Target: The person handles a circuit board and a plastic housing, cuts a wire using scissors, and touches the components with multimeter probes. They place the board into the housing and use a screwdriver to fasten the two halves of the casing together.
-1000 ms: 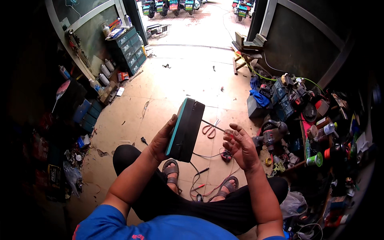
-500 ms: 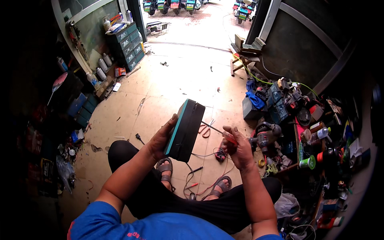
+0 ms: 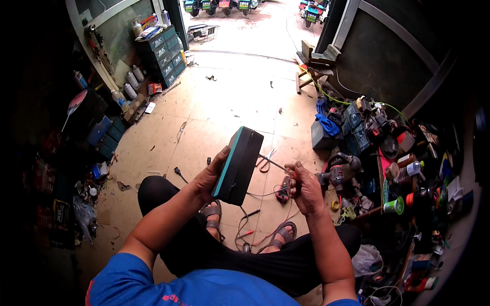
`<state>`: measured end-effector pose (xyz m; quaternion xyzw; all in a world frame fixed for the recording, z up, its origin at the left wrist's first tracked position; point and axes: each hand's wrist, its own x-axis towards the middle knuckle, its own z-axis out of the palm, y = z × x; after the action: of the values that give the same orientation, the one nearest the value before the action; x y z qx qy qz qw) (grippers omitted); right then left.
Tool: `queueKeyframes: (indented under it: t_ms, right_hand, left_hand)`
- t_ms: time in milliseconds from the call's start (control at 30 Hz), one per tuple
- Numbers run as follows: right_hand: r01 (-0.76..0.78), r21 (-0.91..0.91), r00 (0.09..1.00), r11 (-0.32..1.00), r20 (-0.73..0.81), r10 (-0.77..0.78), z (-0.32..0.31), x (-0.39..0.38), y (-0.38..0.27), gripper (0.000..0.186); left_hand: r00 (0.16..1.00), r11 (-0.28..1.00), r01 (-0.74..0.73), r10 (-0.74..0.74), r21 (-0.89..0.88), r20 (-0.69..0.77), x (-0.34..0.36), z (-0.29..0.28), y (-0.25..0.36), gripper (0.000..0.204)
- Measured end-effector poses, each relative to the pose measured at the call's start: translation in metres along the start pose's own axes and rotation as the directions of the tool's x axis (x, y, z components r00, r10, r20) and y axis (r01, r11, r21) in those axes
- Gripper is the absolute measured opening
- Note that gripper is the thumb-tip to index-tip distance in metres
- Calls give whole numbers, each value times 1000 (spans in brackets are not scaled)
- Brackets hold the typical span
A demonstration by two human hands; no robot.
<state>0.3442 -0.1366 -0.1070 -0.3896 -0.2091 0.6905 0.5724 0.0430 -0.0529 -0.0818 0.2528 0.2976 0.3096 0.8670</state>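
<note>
My left hand (image 3: 213, 174) grips the side of a black box with a teal edge (image 3: 242, 167), which is held tilted above my lap. In my right hand (image 3: 306, 189) is a screwdriver (image 3: 274, 162), fingers wrapped about its handle. Its thin shaft points left at the box's right side; whether the tip touches cannot be made out. Beyond the shaft, scissors with orange-brown handles (image 3: 264, 166) lie on the floor. A red and black meter (image 3: 282, 193) rests on the floor between the box and my right hand, partly covered by the hand.
Leads with a red probe (image 3: 246, 234) lie between my sandalled feet. A black plug (image 3: 177, 171) is left of the box. Tools, a power drill (image 3: 341, 173) and bottles crowd the right side. Stacked dark boxes (image 3: 162, 56) stand at far left, a wooden stool (image 3: 309, 79) at far right.
The right-hand fingers have curled more closely round the screwdriver handle. The box stays in my left hand at nearly the same tilt; the whole view has shifted slightly.
</note>
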Motion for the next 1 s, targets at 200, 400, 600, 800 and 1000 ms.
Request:
queueKeyframes:
  t_ms: [200,400,600,800,1000]
  right_hand:
    - [110,-99,985,989,-119,-122,22,-3,-7,38]
    - [90,55,994,994,-75,-85,35,-9,-9,36]
    - [-9,-28,997,1000,75,11,-3,-3,-8,44]
    - [98,-55,993,994,-54,-101,12,-8,-4,45]
    - [-12,79,999,997,-47,15,19,-10,-12,31]
  left_hand:
    - [998,998,39,-41,41,50,2,-9,-1,88]
    - [997,999,41,-43,34,66,2,-14,-3,93]
    - [994,995,53,-60,84,87,5,-14,-8,98]
    - [994,994,60,-67,86,83,5,-12,-11,98]
    - [993,994,92,-96,58,63,7,-23,-15,98]
